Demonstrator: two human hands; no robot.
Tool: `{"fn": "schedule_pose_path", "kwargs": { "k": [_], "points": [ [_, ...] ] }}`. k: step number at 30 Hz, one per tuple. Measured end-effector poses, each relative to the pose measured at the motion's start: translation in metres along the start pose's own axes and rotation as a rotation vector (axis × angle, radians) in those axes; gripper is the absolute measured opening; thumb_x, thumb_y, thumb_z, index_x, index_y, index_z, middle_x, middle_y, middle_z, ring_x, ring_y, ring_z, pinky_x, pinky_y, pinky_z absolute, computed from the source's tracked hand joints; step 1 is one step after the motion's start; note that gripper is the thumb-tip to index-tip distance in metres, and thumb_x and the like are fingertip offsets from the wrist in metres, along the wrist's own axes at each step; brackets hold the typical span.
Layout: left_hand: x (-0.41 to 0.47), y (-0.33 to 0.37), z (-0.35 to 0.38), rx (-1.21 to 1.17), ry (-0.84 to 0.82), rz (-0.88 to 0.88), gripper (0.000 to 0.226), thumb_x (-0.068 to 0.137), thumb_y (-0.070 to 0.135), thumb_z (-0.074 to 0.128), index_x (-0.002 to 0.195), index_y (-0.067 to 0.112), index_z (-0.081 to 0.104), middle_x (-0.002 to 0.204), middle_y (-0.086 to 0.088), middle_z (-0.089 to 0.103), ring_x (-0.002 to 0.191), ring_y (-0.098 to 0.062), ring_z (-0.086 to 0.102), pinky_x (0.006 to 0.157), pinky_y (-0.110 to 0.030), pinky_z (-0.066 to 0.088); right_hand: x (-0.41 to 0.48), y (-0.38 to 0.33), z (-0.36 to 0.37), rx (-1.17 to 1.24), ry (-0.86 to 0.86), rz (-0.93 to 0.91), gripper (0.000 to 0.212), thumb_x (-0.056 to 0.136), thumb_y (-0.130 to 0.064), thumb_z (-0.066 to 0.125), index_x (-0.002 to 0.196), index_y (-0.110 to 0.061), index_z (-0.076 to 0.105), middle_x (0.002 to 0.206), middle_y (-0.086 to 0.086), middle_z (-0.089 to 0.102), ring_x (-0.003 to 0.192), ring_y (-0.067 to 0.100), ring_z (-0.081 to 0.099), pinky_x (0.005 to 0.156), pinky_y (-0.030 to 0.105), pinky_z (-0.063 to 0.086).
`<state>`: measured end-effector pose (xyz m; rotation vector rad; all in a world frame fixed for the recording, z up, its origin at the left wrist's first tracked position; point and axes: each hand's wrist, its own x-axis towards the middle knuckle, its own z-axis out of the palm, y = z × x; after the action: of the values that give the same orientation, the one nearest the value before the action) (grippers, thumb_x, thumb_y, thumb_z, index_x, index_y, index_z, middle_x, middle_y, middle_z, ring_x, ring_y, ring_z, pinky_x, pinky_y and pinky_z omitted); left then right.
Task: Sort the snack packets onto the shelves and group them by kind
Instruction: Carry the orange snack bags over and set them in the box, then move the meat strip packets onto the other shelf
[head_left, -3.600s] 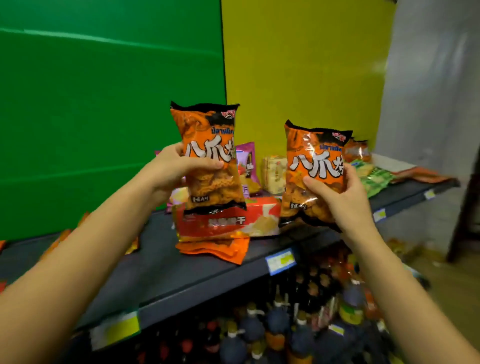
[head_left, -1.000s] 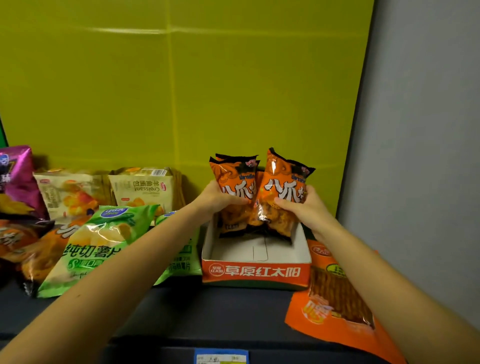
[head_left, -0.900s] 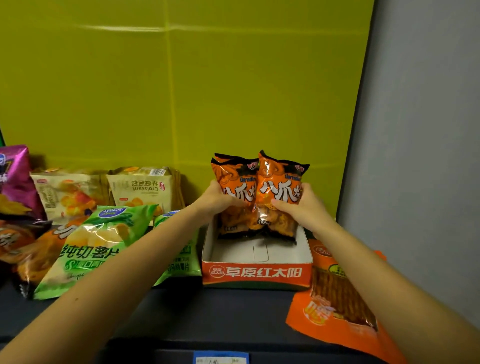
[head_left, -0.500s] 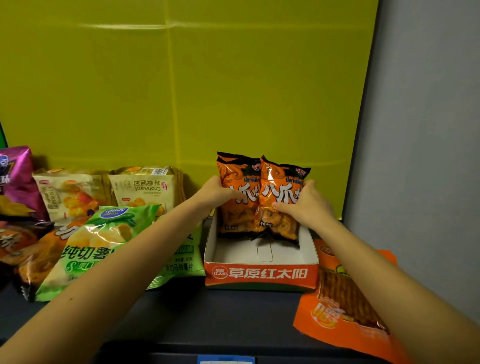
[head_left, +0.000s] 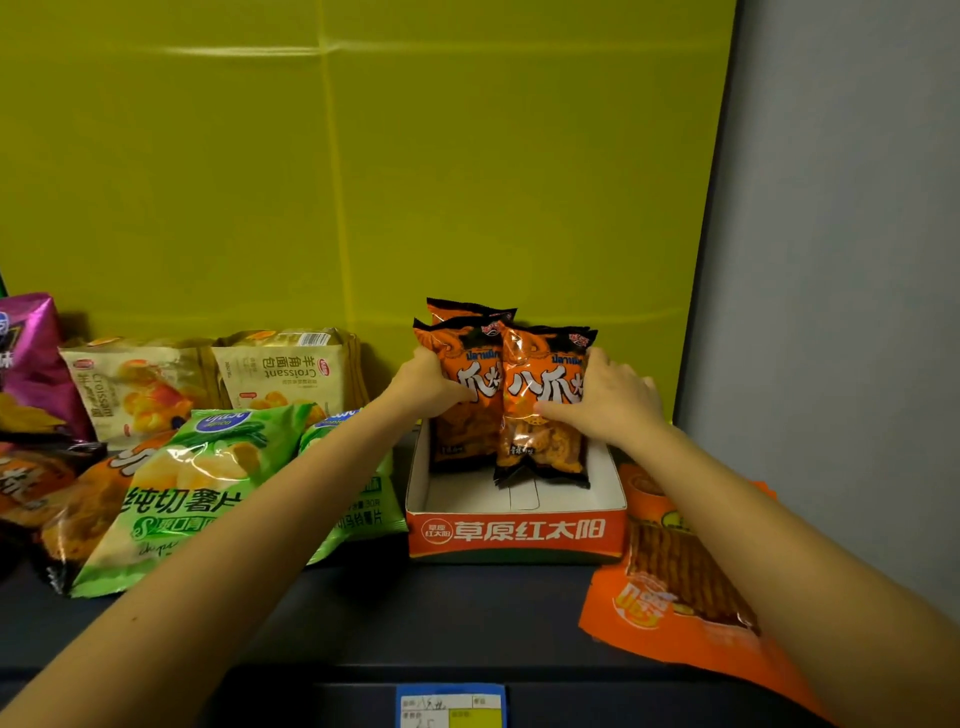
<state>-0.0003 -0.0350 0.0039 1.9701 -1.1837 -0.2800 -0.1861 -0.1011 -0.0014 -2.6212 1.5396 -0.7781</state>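
Both bare forearms stretch from the frame's lower corners toward its centre. The left hand (head_left: 423, 384) and right hand (head_left: 610, 400) face each other, fingers (head_left: 553, 410) curled closed, pressing inward.

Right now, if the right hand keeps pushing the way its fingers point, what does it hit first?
The right hand already lies on the front orange packet, fingers pointing left. Next in line is probably the second packet, held by the left hand; depth is unclear.

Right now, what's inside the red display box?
Two orange snack packets stand upright at the back of the red display box, a third peeking behind. Left hand and right hand cover their sides; the front floor is bare.
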Motion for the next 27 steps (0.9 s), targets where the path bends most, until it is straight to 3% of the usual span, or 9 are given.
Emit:
{"fn": "schedule_pose_path", "kwargs": {
  "k": [4, 8, 11, 14, 16, 21, 27],
  "points": [
    [-0.013, 0.004, -0.004, 0.02, 0.053, 0.066, 0.06, 0.08, 0.023, 0.068, 0.13, 0.006, 0.037, 0.128, -0.011, 0.052, 0.119, -0.029, 0.052, 0.088, -0.036, 0.046, -0.011, 0.016, -0.023, 0.058, 0.034, -0.052, 0.068, 0.083, -0.059, 0.049, 0.134, -0.016, 0.042, 0.136, 0.004, 0.051, 0.125, 0.025, 0.046, 0.1, 0.041, 0.037],
    [-0.055, 0.017, -0.008, 0.206, 0.309, 0.362, 0.044, 0.085, 0.026, 0.062, 0.122, 0.004, 0.051, 0.122, -0.013, 0.054, 0.113, -0.026, 0.051, 0.089, -0.035, 0.041, -0.035, 0.043, -0.053, 0.189, 0.077, -0.052, 0.035, 0.087, -0.042, 0.053, 0.116, -0.023, 0.059, 0.115, -0.003, 0.064, 0.108, 0.02, 0.057, 0.088, 0.036, 0.046],
    [-0.094, 0.023, -0.005, 0.104, 0.393, 0.556, 0.023, 0.085, 0.023, 0.061, 0.103, 0.007, 0.062, 0.103, -0.006, 0.063, 0.093, -0.019, 0.057, 0.075, -0.031, 0.046, -0.059, 0.072, -0.069, 0.211, 0.044, -0.022, 0.023, 0.086, -0.039, 0.055, 0.104, -0.026, 0.064, 0.095, -0.008, 0.062, 0.097, 0.018, 0.059, 0.085, 0.037, 0.049],
    [-0.13, 0.026, 0.008, 0.032, 0.265, 0.603, 0.011, 0.085, 0.021, 0.061, 0.09, 0.011, 0.064, 0.084, 0.002, 0.064, 0.074, -0.011, 0.057, 0.064, -0.025, 0.045, -0.09, 0.101, -0.075, 0.183, 0.011, 0.047, 0.018, 0.088, -0.04, 0.053, 0.095, -0.026, 0.062, 0.093, -0.006, 0.058, 0.092, 0.017, 0.056, 0.08, 0.033, 0.046],
    [-0.149, 0.023, 0.02, -0.006, 0.147, 0.582, 0.008, 0.086, 0.022, 0.06, 0.087, 0.015, 0.063, 0.077, 0.007, 0.062, 0.068, -0.006, 0.057, 0.061, -0.02, 0.042, -0.111, 0.114, -0.074, 0.108, -0.02, 0.106, 0.028, 0.088, -0.046, 0.048, 0.096, -0.023, 0.061, 0.092, -0.003, 0.058, 0.091, 0.019, 0.057, 0.078, 0.033, 0.045],
    [-0.178, 0.008, 0.055, 0.075, -0.057, 0.512, 0.011, 0.089, 0.026, 0.056, 0.093, 0.02, 0.065, 0.089, 0.007, 0.067, 0.081, -0.004, 0.059, 0.069, -0.019, 0.045, -0.146, 0.126, -0.05, -0.048, -0.251, 0.23, 0.052, 0.08, -0.072, 0.035, 0.066, -0.024, 0.049, 0.084, 0.004, 0.06, 0.089, 0.026, 0.061, 0.076, 0.033, 0.046],
    [-0.18, 0.005, 0.082, 0.232, -0.137, 0.411, 0.028, 0.095, 0.028, 0.043, 0.107, 0.017, 0.065, 0.111, 0.001, 0.065, 0.102, -0.016, 0.058, 0.088, -0.033, 0.046, -0.154, 0.122, -0.031, 0.046, -0.194, 0.263, 0.047, 0.077, -0.068, 0.048, 0.064, -0.023, 0.048, 0.072, -0.004, 0.058, 0.076, 0.018, 0.058, 0.064, 0.028, 0.042]
  ]
}}
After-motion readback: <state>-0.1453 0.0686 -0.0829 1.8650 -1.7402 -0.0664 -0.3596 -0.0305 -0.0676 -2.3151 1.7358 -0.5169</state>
